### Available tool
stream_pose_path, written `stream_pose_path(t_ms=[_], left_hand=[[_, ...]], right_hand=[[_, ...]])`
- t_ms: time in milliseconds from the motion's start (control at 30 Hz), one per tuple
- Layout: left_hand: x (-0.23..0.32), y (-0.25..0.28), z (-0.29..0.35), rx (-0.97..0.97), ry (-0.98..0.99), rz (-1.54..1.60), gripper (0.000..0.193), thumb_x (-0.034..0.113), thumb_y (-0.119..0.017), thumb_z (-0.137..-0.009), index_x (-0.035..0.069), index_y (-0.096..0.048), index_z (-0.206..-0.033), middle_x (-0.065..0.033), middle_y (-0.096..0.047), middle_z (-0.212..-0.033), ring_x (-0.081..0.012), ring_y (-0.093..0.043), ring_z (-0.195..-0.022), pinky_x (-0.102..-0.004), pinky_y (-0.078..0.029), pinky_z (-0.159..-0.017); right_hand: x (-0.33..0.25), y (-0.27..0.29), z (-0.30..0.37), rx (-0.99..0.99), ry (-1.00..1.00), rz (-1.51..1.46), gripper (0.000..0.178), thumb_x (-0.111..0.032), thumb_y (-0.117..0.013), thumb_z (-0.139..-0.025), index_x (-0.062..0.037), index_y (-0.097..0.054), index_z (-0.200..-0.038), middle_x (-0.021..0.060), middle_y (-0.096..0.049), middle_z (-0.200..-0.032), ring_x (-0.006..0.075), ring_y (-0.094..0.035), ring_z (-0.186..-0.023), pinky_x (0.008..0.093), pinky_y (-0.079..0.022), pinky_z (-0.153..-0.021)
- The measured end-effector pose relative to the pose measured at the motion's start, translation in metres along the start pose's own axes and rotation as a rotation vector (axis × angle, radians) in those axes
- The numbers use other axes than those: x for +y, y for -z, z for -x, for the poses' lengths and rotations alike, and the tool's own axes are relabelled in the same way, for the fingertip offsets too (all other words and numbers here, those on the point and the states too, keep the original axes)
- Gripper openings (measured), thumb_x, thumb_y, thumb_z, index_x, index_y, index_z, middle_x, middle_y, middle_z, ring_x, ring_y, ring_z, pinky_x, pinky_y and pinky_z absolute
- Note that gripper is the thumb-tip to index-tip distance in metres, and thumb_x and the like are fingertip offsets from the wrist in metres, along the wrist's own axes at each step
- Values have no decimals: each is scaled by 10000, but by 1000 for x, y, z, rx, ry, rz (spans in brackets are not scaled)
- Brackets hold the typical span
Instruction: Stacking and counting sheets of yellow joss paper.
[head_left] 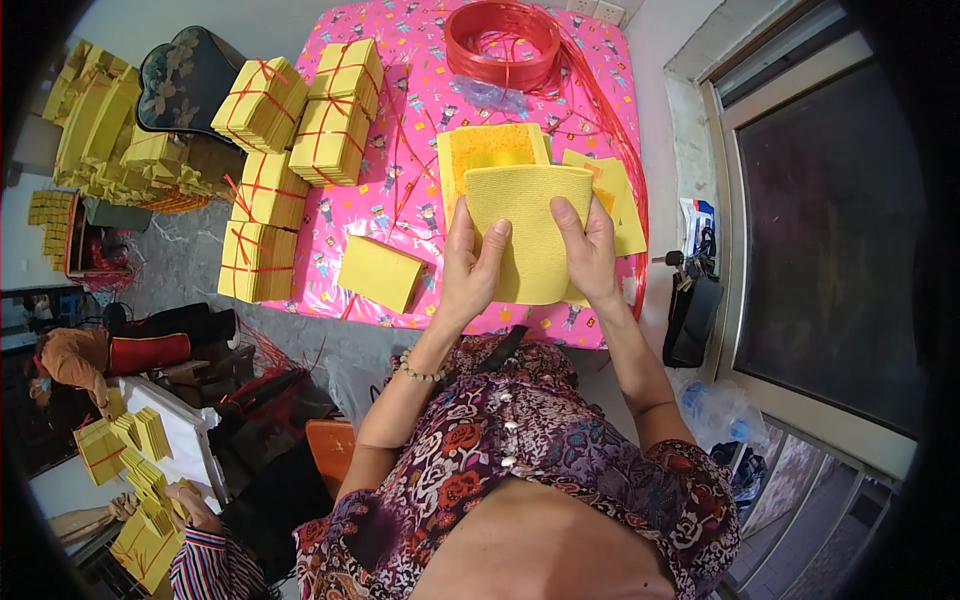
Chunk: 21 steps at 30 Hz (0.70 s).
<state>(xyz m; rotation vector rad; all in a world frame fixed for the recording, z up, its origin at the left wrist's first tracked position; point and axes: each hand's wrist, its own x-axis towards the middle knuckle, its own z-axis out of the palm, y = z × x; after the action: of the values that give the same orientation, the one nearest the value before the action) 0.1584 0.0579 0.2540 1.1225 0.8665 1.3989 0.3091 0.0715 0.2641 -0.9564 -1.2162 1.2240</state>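
My left hand (473,262) and my right hand (588,248) grip opposite sides of a yellow paper stack (530,230), thumbs on its ribbed front face. The stack is held over the near part of the pink table. Just beyond it lie yellow sheets with an orange-gold printed patch (490,148), partly covered by the stack. More yellow sheets (627,205) lie by my right hand, also partly hidden. To the left of my left hand, a separate yellow paper block (380,273) rests on the table; a red strip shows by it.
Red-tied yellow bundles (258,262) are piled along the left of the pink tablecloth (420,90). A coil of red plastic strip (503,45) sits at the back, strands trailing down the right edge. A chair (190,80) stands left. Other people (215,560) handle yellow paper at lower left.
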Motion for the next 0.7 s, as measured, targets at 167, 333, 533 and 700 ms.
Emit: stream_pose_path(t_ms=[167,333,533,700], left_hand=[[0,2,3,13,2,30,363,81,-482,-987,-11,-389,-1325,-114,-546,-1218,-157,-518,-1122,-297,-422,-949],[-3,6,7,4,16,23,370,77,-477,-987,-9,-386,-1335,-114,-546,-1223,-159,-526,-1114,-303,-423,-950],[-1,15,10,57,88,68,386,63,-468,-988,-13,-379,-1356,-118,-543,-1246,-163,-523,-1140,-309,-423,-965],[2,19,14,64,134,48,414,62,-470,-988,-10,-360,-1380,-122,-536,-1274,-169,-516,-1171,-313,-417,-984]], right_hand=[[-6,3,-6,26,21,-10,258,-212,-531,-998,8,-566,-1129,22,-625,-975,52,-556,-877,215,-462,-759],[2,18,-13,34,33,118,194,-186,-550,-989,-8,-563,-910,-31,-563,-799,9,-486,-727,191,-399,-627],[-17,-1,-7,1,-177,-38,212,-174,-594,-962,16,-595,-867,-26,-584,-765,3,-472,-673,198,-382,-571],[13,19,-1,-123,-240,149,213,-160,-626,-939,51,-644,-968,14,-651,-807,28,-561,-710,210,-452,-603]])
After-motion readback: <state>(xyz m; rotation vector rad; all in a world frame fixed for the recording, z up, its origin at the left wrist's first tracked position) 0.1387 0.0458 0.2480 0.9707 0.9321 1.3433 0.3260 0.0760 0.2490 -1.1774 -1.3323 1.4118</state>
